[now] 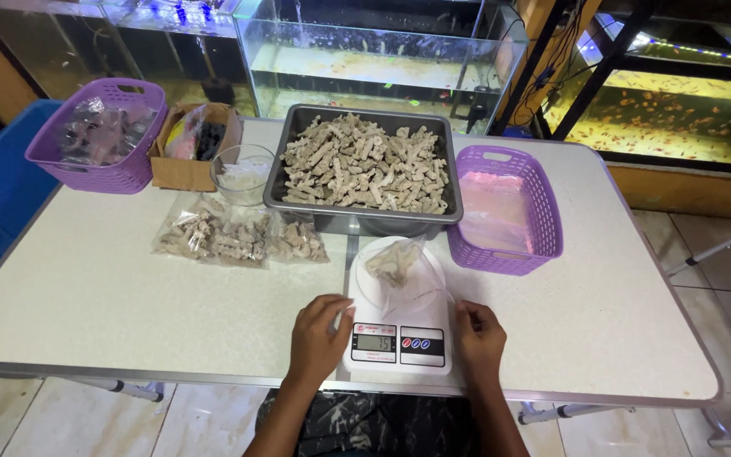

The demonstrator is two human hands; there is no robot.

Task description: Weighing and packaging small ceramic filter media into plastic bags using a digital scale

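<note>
- Head view: left hand (319,338) and right hand (477,340) rest loosely, grasping nothing, touching either side of the white kitchen scale (398,326) at the table's (129,313) near edge.
- A clear bag (397,269) of pale chunks lies on the scale's platform, just near of the grey tray (364,162).

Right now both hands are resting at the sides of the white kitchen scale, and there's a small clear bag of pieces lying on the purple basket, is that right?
Not quite. The head view shows the small clear bag lying on the white kitchen scale, not on the purple basket to its right. The rest holds: the left hand and right hand rest at the scale's sides.
</note>
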